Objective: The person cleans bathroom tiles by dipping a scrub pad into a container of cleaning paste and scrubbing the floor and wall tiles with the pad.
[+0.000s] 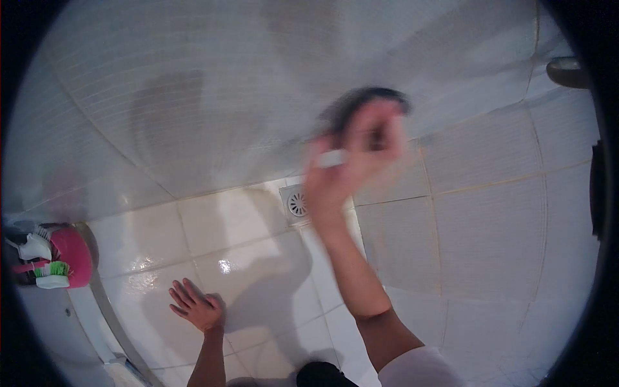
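Blurred by motion, my right hand (pixel 353 155) reaches up to the tiled wall (pixel 225 122) with its fingers closed around a dark, rounded scrubber (pixel 373 97). The scrubber is at the wall's surface, and its exact shape is smeared. My left hand (pixel 198 309) is open, its fingers spread over the pale floor tiles (pixel 225 258); it appears to rest flat on them and holds nothing. Wet, shiny patches show on the floor just above my left hand.
A round floor drain (pixel 297 204) sits in the corner below my right hand. At the far left stands a pink container (pixel 76 257) with several brushes, beside a raised edge (pixel 113 309). A second tiled wall (pixel 483 219) runs along the right, with a dark fixture (pixel 569 72) near its top.
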Demonstrator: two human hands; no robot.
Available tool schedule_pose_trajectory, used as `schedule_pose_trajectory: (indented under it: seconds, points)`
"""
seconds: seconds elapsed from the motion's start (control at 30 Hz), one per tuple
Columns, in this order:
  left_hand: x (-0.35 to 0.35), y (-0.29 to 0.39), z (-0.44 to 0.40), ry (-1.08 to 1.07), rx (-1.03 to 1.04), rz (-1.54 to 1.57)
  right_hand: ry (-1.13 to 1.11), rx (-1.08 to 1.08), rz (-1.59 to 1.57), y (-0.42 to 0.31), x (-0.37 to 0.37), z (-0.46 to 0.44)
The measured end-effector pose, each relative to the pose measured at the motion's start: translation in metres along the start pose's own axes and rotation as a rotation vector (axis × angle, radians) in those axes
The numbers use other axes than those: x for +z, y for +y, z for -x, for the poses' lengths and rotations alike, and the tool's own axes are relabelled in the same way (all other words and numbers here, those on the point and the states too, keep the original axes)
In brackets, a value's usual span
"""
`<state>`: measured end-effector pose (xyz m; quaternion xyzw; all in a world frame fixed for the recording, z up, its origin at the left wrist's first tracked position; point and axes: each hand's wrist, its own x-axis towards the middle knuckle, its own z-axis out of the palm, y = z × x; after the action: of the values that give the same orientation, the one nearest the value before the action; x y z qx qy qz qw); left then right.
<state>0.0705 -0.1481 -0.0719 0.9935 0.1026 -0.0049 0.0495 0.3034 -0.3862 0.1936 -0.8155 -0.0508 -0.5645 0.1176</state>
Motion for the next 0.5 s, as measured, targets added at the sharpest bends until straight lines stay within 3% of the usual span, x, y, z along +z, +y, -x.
schedule_pose_trajectory:
  seconds: [0.07,0.17,0.2,0.27,0.3,0.37,0.4,0.43,0.5]
  points:
    - [-0.005,0.003,0.001,-0.005,0.004,0.000,-0.189,-0.004,-0.072,-0.024,0.009,0.027]
    - [-0.013,0.005,-0.002,-0.020,0.003,0.021,-0.235,-0.351,0.124,0.024,0.016,0.079]
    - [-0.015,0.004,-0.001,-0.040,-0.009,0.042,-0.341,-0.338,0.229,0.053,-0.003,0.087]
    - [-0.014,0.006,-0.001,-0.040,-0.011,0.044,-0.345,0.188,0.224,0.064,-0.020,0.078]
    - [-0.014,0.005,0.000,-0.021,0.001,0.040,-0.348,0.191,0.230,0.057,-0.017,0.079]
    - [-0.011,0.004,-0.001,0.002,0.020,0.039,-0.141,0.277,0.068,0.026,0.006,0.084]
    - [-0.009,0.002,0.000,-0.017,0.012,0.011,-0.194,0.247,-0.035,0.002,0.015,0.090]
    - [-0.008,0.002,0.000,-0.037,0.009,-0.018,-0.368,0.270,0.064,-0.023,0.013,0.091]
    - [-0.011,0.004,0.001,-0.025,0.026,-0.019,-0.419,0.237,0.087,-0.004,0.000,0.093]
